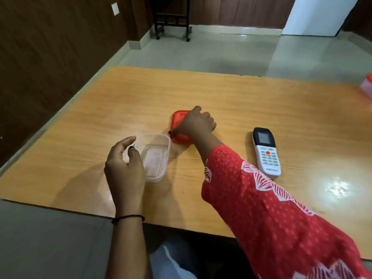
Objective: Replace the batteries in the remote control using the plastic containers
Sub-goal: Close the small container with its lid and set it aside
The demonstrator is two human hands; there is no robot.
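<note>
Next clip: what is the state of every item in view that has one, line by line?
clear container: open, lid off, looks empty.
red lid: flat on table, gripped by right hand.
remote control: face up, untouched.
left hand: curled at container's rim; grip unclear.
second container: lidded, cut off by frame edge.

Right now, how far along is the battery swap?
Early. Done: the lid is off the clear box, which looks empty. In hand: the right hand holds the lid on the table; the left hand is at the box's rim. Left: the remote lies face up, untouched; no batteries visible.
</note>
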